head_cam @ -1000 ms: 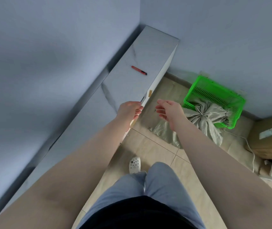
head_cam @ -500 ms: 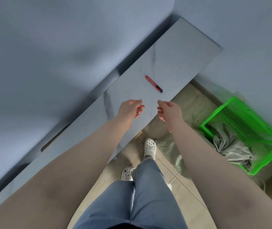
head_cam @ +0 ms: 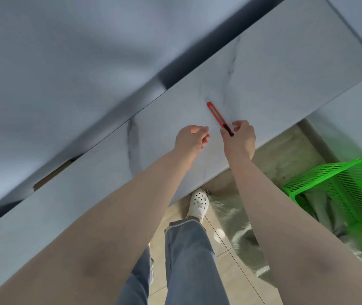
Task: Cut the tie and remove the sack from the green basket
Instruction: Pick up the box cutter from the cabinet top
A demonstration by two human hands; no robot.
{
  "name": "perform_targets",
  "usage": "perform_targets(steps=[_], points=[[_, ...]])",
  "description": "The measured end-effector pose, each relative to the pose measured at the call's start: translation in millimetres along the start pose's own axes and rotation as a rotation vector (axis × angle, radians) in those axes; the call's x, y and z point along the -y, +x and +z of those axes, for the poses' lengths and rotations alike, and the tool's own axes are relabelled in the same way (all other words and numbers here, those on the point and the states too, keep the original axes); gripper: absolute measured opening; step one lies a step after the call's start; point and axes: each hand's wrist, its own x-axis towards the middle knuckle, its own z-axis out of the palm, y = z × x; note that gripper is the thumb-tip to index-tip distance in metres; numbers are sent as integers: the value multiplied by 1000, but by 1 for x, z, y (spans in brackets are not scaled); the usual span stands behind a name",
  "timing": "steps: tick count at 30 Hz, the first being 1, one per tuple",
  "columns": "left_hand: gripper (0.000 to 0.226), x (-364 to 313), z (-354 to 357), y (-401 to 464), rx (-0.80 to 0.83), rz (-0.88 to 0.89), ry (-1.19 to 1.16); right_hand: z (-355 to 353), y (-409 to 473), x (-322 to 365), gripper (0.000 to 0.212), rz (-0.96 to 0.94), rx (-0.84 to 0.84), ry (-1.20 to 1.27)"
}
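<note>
A red utility knife (head_cam: 216, 115) with a black end lies on the white marble-look counter (head_cam: 274, 69). My right hand (head_cam: 240, 139) pinches its black near end between thumb and fingers. My left hand (head_cam: 190, 139) hovers just left of it over the counter, fingers loosely curled and holding nothing. On the floor at the right stands the green basket (head_cam: 320, 170), cut off by the frame edge. The grey sack (head_cam: 316, 201) lies inside it. The tie is not visible.
The counter runs diagonally along a blue-grey wall. Below its edge is a tiled floor with my white clog (head_cam: 198, 203), and pale sheeting (head_cam: 237, 219) spreads between my leg and the basket.
I have stepped closer to the counter. My right hand reached forward and closed on the knife's black end. The left hand came forward too. The basket slid toward the right edge of view.
</note>
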Motion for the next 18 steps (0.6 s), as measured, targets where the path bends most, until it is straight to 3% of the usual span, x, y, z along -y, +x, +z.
perform_targets(steps=[4, 9, 18], points=[[8, 1, 21, 32, -68, -11, -47, 16, 18, -7, 28, -86, -77, -131], [19, 6, 38, 47, -68, 4, -60, 20, 22, -9, 19, -105, -71, -175], [14, 0, 16, 26, -159, 53, -150, 9, -25, 6, 8, 47, 314, 524]])
